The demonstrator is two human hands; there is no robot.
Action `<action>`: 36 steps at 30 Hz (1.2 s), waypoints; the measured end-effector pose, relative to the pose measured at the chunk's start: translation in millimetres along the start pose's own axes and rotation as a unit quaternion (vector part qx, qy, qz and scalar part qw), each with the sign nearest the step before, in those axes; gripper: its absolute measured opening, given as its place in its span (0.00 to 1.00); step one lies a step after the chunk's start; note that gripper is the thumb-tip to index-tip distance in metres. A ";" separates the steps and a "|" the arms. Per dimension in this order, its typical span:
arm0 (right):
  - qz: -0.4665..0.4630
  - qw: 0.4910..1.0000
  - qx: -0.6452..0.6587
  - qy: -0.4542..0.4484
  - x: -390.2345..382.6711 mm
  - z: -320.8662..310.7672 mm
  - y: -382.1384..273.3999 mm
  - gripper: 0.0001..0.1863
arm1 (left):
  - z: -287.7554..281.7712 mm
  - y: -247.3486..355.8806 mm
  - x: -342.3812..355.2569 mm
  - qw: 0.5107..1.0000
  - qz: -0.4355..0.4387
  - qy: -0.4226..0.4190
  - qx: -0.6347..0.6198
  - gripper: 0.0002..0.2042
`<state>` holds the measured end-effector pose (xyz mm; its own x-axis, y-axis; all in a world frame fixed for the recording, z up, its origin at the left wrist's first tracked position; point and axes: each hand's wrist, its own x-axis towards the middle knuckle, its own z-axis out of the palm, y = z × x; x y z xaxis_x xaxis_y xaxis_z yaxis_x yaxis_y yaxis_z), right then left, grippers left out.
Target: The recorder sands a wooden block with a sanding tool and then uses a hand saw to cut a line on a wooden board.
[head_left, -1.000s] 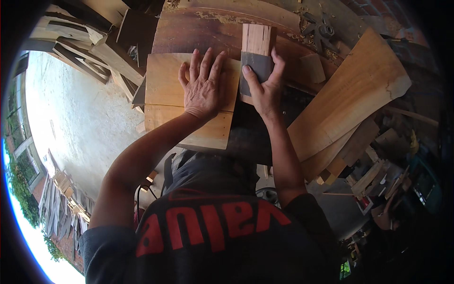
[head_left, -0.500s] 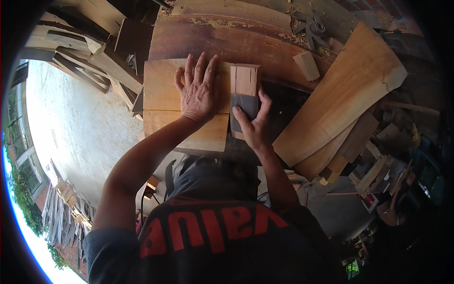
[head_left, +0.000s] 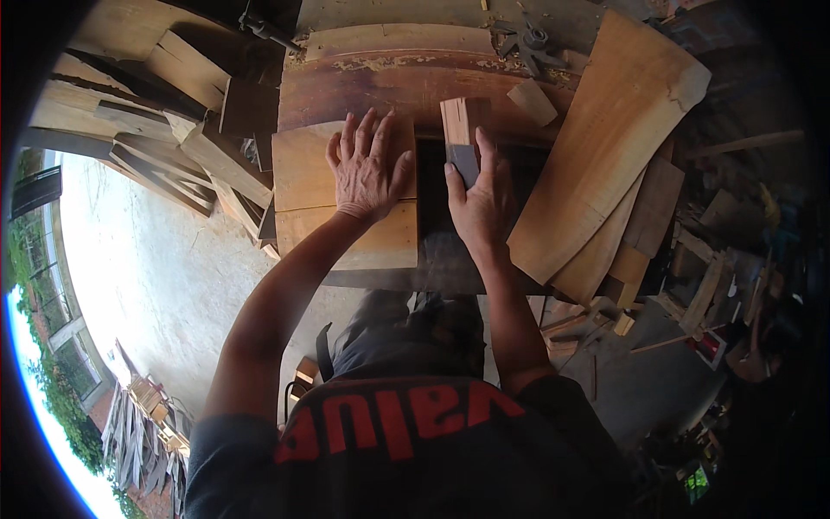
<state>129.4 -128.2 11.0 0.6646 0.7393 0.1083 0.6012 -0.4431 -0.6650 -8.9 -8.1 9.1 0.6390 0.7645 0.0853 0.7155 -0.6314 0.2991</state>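
My left hand (head_left: 367, 177) lies flat on a pale wooden panel (head_left: 346, 246), fingers apart and pointing away from me. A dark seam runs across the panel near my wrist. To the right, my right hand (head_left: 486, 203) grips a sanding block (head_left: 461, 125), a wooden block with dark grey abrasive paper round its nearer part. The block is tilted, and a gap separates it from the panel's right edge. My thumb is on its left side and the fingers are on its right; its lower part is hidden by the hand.
A long, wide plank (head_left: 605, 147) slants along the right, over smaller boards. Past my right hand lies a small wood offcut (head_left: 533, 102), with a dark metal tool (head_left: 529, 48) behind it. Stacked boards (head_left: 199, 147) stand at the left. Wood shavings are scattered on the reddish-brown worktop (head_left: 372, 86).
My right hand has moved the sanding block away from the panel's right edge, rightward, and turned it on its side. My left hand stays on the panel. The whole view has shifted slightly.
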 end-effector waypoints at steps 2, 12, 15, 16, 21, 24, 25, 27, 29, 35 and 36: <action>0.092 0.992 -0.066 -0.058 -35.6 -18.3 5.6 0.36 | -1.9 1.6 -3.9 0.998 0.053 0.016 -0.012 0.36; 0.070 0.950 -0.292 -0.087 -79.2 -11.0 19.8 0.43 | 15.1 21.6 21.0 0.996 0.043 0.080 0.010 0.25; 0.064 0.949 -0.300 -0.066 -81.6 -9.1 20.8 0.43 | 22.2 17.2 36.2 0.989 0.058 0.133 -0.006 0.13; 0.076 0.948 -0.300 -0.075 -82.3 -9.0 21.2 0.43 | 24.2 15.4 39.0 0.992 0.041 0.121 -0.008 0.12; 0.068 0.958 -0.271 -0.059 -82.3 -11.3 20.0 0.45 | 32.3 13.1 44.6 0.989 0.029 0.143 -0.028 0.09; 0.075 0.958 -0.268 -0.065 -81.7 -12.4 18.0 0.46 | 32.0 14.1 39.4 0.994 0.022 0.099 -0.038 0.17; 0.068 0.958 -0.274 -0.058 -81.8 -12.3 17.6 0.46 | 31.6 15.6 34.8 0.993 0.028 0.105 -0.039 0.17; 0.077 0.957 -0.273 -0.065 -82.2 -12.6 16.4 0.46 | 31.1 21.4 18.0 0.992 0.023 0.127 0.006 0.26; 0.075 0.956 -0.276 -0.064 -82.6 -12.7 15.3 0.46 | 27.0 22.2 -6.5 0.998 0.007 0.060 0.001 0.33; 0.042 0.956 -0.288 -0.035 -85.8 -11.2 12.2 0.44 | 12.8 25.4 -92.4 0.997 0.063 0.022 -0.049 0.35; 0.042 0.955 -0.291 -0.038 -86.6 -10.5 12.2 0.45 | 10.5 25.3 -106.0 0.995 0.090 0.008 -0.051 0.34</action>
<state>83.7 -202.9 1.2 0.7006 0.7136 0.0036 0.7066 -0.6930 -0.1432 -55.6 -106.5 -2.3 0.7491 0.6426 0.1609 0.5570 -0.7425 0.3720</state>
